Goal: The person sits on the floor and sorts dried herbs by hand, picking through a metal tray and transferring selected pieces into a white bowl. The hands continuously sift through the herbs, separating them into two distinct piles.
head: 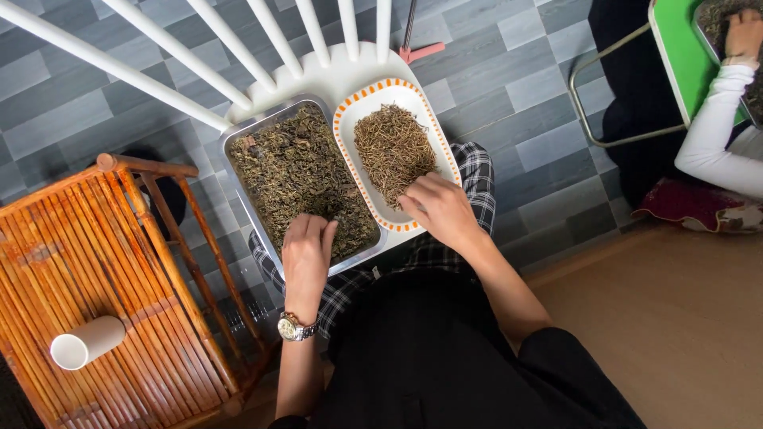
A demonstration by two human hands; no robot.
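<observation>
Nearest, at 6 o'clock, the person sits in dark clothes with a checked cloth [477,171] over the knees. The left hand [306,254], a wristwatch [296,326] on its wrist, rests on the near edge of the metal tray [238,131], fingers curled down into the dark dried leaves [298,175]; whether they pinch anything I cannot tell. The right hand [439,208], at 1 o'clock from it, hangs loosely cupped over the near end of the white dish [397,87] with the orange edge, fingertips at the pale stems [392,147]; its grip is hidden too. Sorting well here probably means small pinches, kept low, so nothing spills between the touching tray and dish. Both sit on a white chair [334,71]. At 9 o'clock stands a bamboo stool [95,262] with a paper cup [86,342]. At 2 o'clock, another person's white sleeve [715,127] reaches over a green tabletop [675,48].
</observation>
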